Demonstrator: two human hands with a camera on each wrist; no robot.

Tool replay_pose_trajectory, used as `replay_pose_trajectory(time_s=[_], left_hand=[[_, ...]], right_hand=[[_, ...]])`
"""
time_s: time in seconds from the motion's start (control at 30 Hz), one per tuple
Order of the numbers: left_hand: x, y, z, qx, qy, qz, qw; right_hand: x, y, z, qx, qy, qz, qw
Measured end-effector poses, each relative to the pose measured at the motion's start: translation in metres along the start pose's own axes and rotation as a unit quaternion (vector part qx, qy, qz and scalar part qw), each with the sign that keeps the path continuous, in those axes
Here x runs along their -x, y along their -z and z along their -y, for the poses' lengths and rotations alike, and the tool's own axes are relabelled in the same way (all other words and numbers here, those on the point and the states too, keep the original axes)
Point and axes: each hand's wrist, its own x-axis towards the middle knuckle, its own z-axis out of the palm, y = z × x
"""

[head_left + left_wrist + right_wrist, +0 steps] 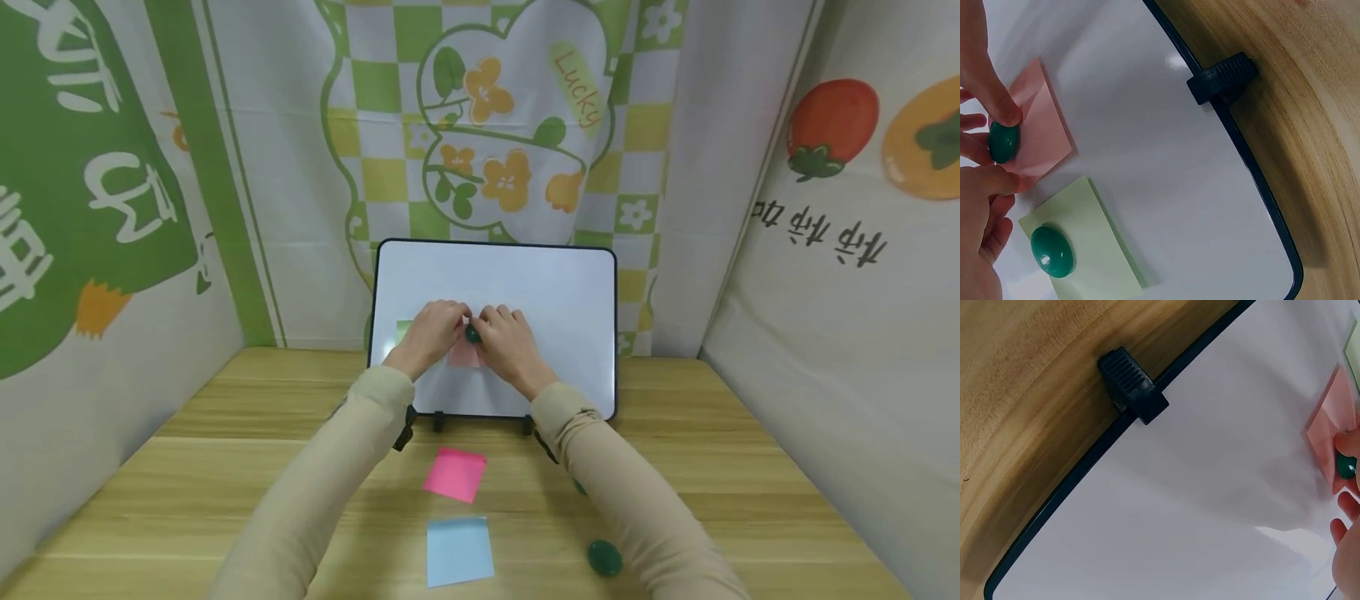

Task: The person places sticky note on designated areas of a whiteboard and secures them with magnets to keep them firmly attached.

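A pale pink sticky note [463,357] lies against the whiteboard [562,333], with a glossy green oval magnet [1004,142] over its upper part. My right hand [510,343] pinches that magnet, its thumb along one side. From the other side my left hand [431,333] holds the pink note's upper corner, a fingertip on the paper. Beside it, a pale green sticky note [1100,244] sits under a second green magnet [1052,251]. Only part of the right hand [1349,559] shows at the edge of the right wrist view.
On the wooden table [300,467] lie a bright pink sticky note [456,475] and a light blue one [460,552]. A loose green magnet [604,557] is near the right forearm, which partly hides another [580,486]. Black feet [1132,384] hold the board's lower edge.
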Motion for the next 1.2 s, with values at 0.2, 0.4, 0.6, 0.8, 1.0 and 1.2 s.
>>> replay_pose_trajectory(time_s=[0.2,0.4,0.6,0.8,1.0,1.2], left_hand=[[-0.0004,0.0009,-0.0027,-0.011,-0.006,-0.007,0.9999],[0.0011,0.0011,-0.0053,-0.019,0.001,-0.013,0.9997],[0.0013,-0.0006,-0.0056,-0.027,0.009,-0.016,0.9995],[0.0024,-0.0020,-0.0042,-0.032,0.009,-0.020,0.9992],[0.0034,-0.0013,-0.0013,-0.030,0.008,-0.022,0.9993],[0.0041,0.0017,0.0004,-0.021,0.009,-0.020,0.9995]], right_hand=[[-0.0007,-0.0001,0.0010,0.000,-0.010,0.002,1.000],[0.0001,-0.0023,0.0005,0.020,-0.003,0.003,1.000],[0.0004,-0.0042,0.0003,0.035,0.007,0.002,0.999],[-0.0002,-0.0043,0.0010,0.040,0.006,0.003,0.999],[-0.0014,-0.0039,0.0010,0.033,0.003,0.009,0.999],[-0.0025,-0.0045,0.0005,0.022,0.002,0.017,1.000]])
